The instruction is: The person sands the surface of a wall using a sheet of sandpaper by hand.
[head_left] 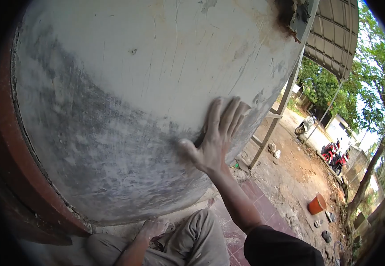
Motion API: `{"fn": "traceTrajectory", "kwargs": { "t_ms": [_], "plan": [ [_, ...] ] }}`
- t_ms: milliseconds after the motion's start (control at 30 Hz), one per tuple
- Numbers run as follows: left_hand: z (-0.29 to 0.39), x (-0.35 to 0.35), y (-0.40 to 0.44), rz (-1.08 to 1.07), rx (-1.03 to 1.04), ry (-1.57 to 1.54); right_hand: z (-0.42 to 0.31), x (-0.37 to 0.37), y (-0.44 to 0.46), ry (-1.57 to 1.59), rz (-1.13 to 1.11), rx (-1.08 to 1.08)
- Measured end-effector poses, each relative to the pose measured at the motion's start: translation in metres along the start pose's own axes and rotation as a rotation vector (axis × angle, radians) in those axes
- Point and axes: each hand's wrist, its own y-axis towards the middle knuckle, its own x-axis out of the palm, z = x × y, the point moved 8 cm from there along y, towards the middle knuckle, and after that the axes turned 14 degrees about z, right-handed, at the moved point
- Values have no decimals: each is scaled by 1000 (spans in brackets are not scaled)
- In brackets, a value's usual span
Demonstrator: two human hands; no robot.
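My right hand (214, 139) lies against the wall (126, 150) with its fingers stretched out and the thumb spread to the left. A dark patch shows between thumb and palm; whether it is shadow or a thing under the hand, I cannot tell. Pale dust coats the skin. The wall is whitish above and smeared dark grey below, with scratches and small chips. Low in front of me, my left hand (154, 228) is closed near my knees (197, 235). What its fingers hold, if anything, is not clear.
A reddish-brown post (17, 146) borders the wall at left. Red floor tiles (263, 201) lie below right. Beyond stand a metal frame leg (270, 133), an orange bucket (317, 204), shoes (274, 150), a tree (372, 168) and parked motorbikes (334, 155). The wall's upper right corner (295, 20) is broken.
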Motion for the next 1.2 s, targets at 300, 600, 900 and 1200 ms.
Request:
{"fn": "traceTrajectory", "kwargs": {
  "t_ms": [300, 600, 900, 1200],
  "plan": [
    [13, 0, -2, 31, 70, -50, 56, -21, 22, 197, 196, 380],
    [10, 4, 1, -56, 1, 11, 85, -12, 23, -60, 16, 277],
    [4, 10, 1, -53, -2, 20, 51, -9, 13, -75, -87, -78],
    [-1, 16, 5, -35, 24, 48, -37, 9, -13, 21, -164, -616]
  ]
}}
